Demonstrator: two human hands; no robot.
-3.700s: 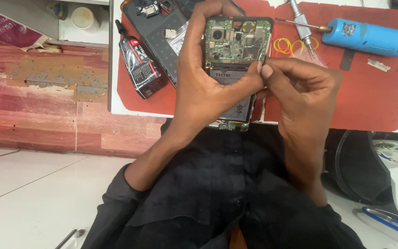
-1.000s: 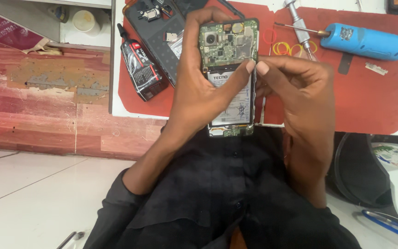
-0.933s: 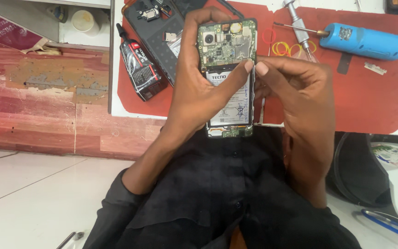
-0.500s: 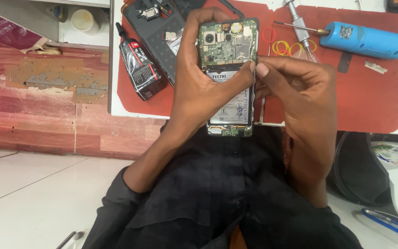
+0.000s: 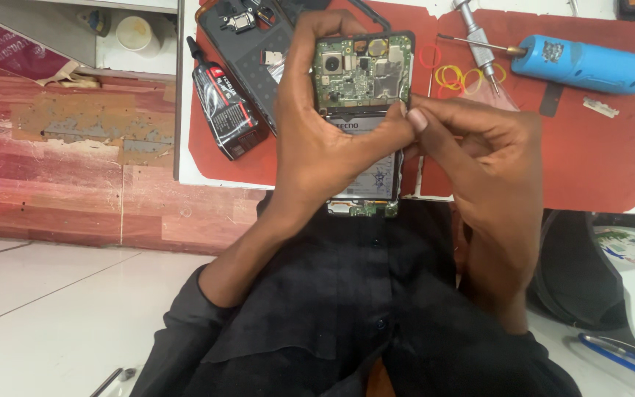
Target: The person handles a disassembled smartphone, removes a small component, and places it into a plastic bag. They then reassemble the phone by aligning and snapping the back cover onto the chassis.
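Left hand (image 5: 317, 147) fingers wrap the opened phone (image 5: 363, 110), frame centre; right hand (image 5: 479, 162) fingers pinch its right edge. Light, rigid, exposed board fragile: hold by edges.

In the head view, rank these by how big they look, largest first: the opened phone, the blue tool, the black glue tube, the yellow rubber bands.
1. opened phone, partly hidden by the left hand, and nearer the camera, so unsure.
2. blue tool, close to the phone.
3. black glue tube.
4. yellow rubber bands.
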